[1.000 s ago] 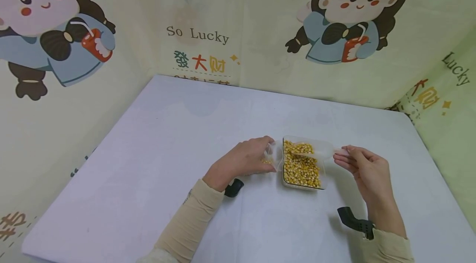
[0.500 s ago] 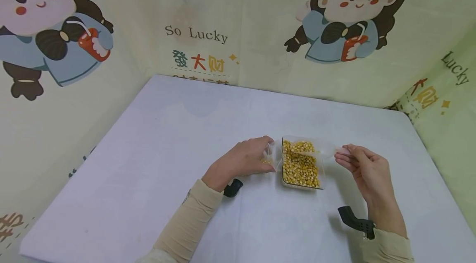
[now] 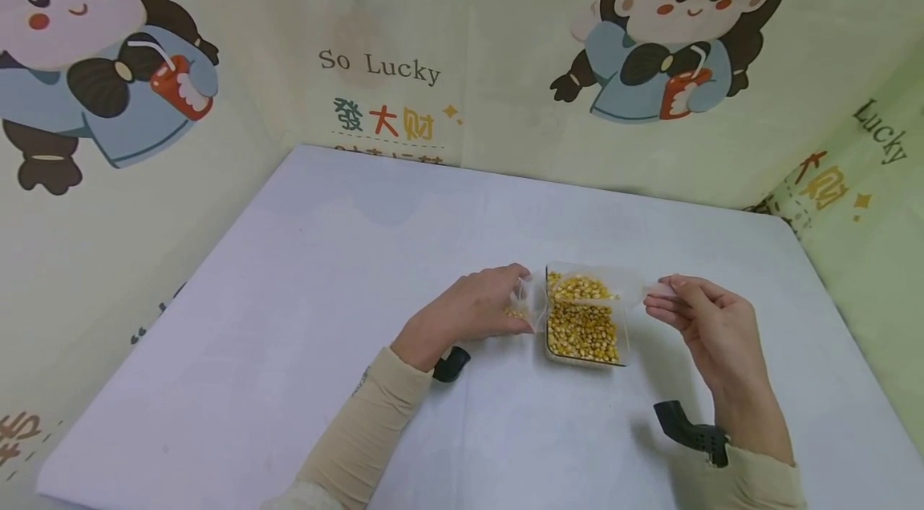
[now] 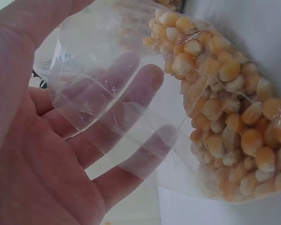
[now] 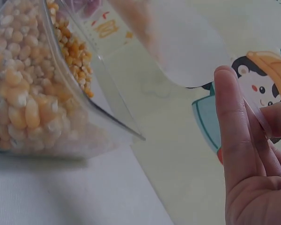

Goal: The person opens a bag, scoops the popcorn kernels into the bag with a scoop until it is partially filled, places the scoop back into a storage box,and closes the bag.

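Note:
A clear rectangular container (image 3: 588,364) full of yellow corn kernels (image 3: 583,329) stands on the table. My right hand (image 3: 715,325) is to its right, pinching the end of a translucent plastic scoop (image 3: 630,285) between thumb and fingers. The scoop reaches left over the container and carries kernels; its pale, blurred body also shows in the right wrist view. At the container's left side, my left hand (image 3: 476,301) curves round the upper part of a clear plastic bag (image 4: 84,101). Clear film overlaps its spread fingers (image 4: 150,82), and corn kernels (image 4: 243,126) fill the bag's lower part.
A white cloth covers the table (image 3: 361,253), whose far edge meets a patterned curtain (image 3: 505,53). Cream sleeves (image 3: 368,422) and black wrist mounts (image 3: 689,430) sit on the forearms.
My right hand and the scoop have shifted slightly left over the container, and the kernels on the scoop form a fuller heap. The left hand and bag have stayed nearly still.

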The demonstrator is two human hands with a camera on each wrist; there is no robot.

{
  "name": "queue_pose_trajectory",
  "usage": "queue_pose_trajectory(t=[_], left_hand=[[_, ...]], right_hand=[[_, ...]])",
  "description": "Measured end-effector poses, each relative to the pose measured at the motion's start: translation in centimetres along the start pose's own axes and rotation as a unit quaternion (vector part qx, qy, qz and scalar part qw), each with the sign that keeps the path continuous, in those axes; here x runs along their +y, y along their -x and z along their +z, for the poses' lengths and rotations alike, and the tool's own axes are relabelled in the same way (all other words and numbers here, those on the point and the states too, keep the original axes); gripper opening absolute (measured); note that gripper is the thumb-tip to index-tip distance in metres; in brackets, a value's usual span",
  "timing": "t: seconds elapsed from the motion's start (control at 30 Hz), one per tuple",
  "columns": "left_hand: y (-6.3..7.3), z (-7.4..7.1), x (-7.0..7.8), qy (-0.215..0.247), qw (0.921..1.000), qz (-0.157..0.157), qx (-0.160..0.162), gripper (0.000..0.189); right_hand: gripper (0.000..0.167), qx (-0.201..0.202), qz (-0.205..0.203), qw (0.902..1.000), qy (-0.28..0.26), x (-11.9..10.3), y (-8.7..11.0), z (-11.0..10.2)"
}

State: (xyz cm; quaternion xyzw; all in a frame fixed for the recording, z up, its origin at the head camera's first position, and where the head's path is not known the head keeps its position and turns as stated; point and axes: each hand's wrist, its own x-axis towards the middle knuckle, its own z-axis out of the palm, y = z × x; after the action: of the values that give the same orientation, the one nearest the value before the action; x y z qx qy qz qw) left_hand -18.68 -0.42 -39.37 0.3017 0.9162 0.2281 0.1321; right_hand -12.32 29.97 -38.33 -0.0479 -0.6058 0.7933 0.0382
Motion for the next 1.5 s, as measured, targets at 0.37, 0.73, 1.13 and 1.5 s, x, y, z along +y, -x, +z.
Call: queue_pose_trajectory(t=[0.37,0.73,1.13,1.5], left_hand=[[0.1,0.0,0.0,-0.007,0.9999,0.011,0.008,0.075],[0.2,0.1,0.0,-0.001,0.9999,0.009,0.006,0.074],[0.2,0.0,0.0,0.007,0.9998,0.02,0.006,0.073],[0.0,0.1,-0.2,0.009,0.9997,0.022,0.007,0.071]], right_hand=[[0.017,-0.004,-0.028,0.9992,0.028,-0.4,0.5,1.5],[0.029,0.007,-0.043,0.9936,0.104,-0.5,0.6,2.6],[0.035,0.012,-0.063,0.9871,0.147,-0.8,0.9,3.5],[0.038,-0.001,-0.098,0.9812,0.166,-1.1,1.2,4.1]])
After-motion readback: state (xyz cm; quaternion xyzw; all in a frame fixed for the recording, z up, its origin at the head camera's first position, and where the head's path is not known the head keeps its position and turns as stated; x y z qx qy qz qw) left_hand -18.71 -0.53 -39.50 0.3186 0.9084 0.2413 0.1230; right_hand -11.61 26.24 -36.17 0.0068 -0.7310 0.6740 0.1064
